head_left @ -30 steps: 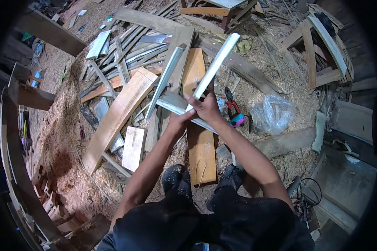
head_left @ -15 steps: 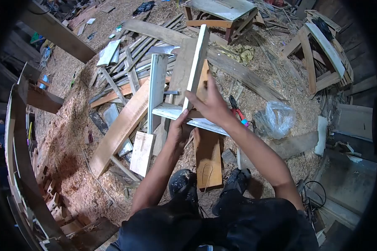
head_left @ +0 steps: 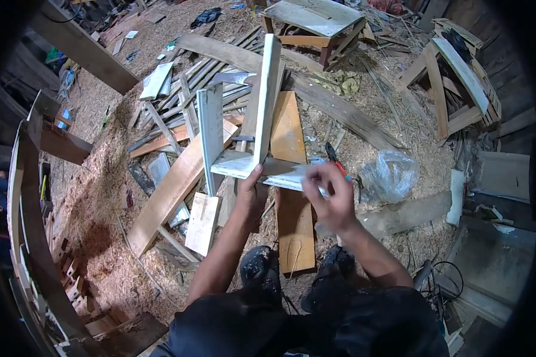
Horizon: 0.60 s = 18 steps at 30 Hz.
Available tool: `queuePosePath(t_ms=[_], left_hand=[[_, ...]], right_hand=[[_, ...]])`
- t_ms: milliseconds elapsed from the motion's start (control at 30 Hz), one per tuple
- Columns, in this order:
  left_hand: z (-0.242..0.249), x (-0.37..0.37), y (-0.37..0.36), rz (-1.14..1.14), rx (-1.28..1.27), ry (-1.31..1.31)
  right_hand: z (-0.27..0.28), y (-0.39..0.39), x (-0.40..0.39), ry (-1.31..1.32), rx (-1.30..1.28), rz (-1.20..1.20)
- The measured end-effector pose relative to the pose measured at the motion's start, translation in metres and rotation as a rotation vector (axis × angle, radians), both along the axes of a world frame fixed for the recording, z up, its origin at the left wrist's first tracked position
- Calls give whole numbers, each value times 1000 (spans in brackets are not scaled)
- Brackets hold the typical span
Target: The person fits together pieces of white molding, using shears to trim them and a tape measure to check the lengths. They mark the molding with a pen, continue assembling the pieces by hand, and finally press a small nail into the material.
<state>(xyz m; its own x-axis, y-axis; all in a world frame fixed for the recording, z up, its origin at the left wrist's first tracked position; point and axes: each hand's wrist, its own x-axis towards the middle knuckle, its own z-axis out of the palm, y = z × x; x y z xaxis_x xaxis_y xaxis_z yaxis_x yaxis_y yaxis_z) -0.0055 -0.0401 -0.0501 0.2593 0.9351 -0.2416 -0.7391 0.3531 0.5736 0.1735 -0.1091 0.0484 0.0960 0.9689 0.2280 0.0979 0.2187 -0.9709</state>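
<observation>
A small assembly of pale boards is raised in front of me: a horizontal board [head_left: 238,165] with a short upright [head_left: 210,128] at its left end and a longer upright [head_left: 267,98] near its middle. My left hand [head_left: 251,196] grips the horizontal board from below, thumb up against the foot of the longer upright. At the board's right end is my right hand [head_left: 335,199], its fingers curled and thumb and forefinger brought together. Whatever lies between them, if anything, is hidden or too small to make out.
Beneath lie an orange-brown plank [head_left: 296,232], a short pale block [head_left: 203,223] and a saw blade [head_left: 232,78]. Red-handled pliers [head_left: 336,160] and a clear plastic bag [head_left: 393,172] are to the right. A low wooden table [head_left: 315,18] stands beyond. Shavings cover the floor.
My right hand has moved from the longer upright down to the right end of the horizontal board, and its fingers have curled. The assembly has shifted slightly left and turned in my left hand.
</observation>
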Motion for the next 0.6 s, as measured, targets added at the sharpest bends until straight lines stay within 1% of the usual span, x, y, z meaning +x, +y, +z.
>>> queuePosePath(t_ms=[33, 100, 133, 200, 233, 267, 300, 367, 433, 467, 500, 567, 600], left_hand=[[-2, 2, 0, 10, 19, 46], [-8, 1, -1, 36, 54, 140], [8, 1, -5, 45, 29, 245], [37, 0, -3, -5, 106, 297], [44, -3, 0, -29, 146, 325], [44, -11, 9, -38, 170, 500], [48, -16, 15, -3, 160, 607], [107, -29, 28, -178, 190, 829], [122, -50, 62, -451, 238, 1176], [142, -44, 56, -185, 402, 1294], [154, -45, 64, -248, 474, 1350], [173, -50, 87, -480, 492, 1432], [183, -47, 95, -587, 552, 1521]], right_hand=[[5, 18, -4, 132, -14, 14], [5, 50, -4, 229, -111, -1], [0, 69, 0, 260, -83, 28], [-12, 107, 7, 322, -24, 90], [-10, 117, 4, 539, -81, 109], [-8, 119, 6, 571, -114, 124], [-5, 121, 7, 603, -147, 140], [-12, 119, -3, 639, -198, -2], [-29, 117, -10, 748, -221, -26], [-32, 115, -18, 806, -271, -103], [-35, 113, -25, 892, -269, -111], [-44, 109, -37, 1068, -270, -138], [-48, 110, -41, 1095, -243, -140]])
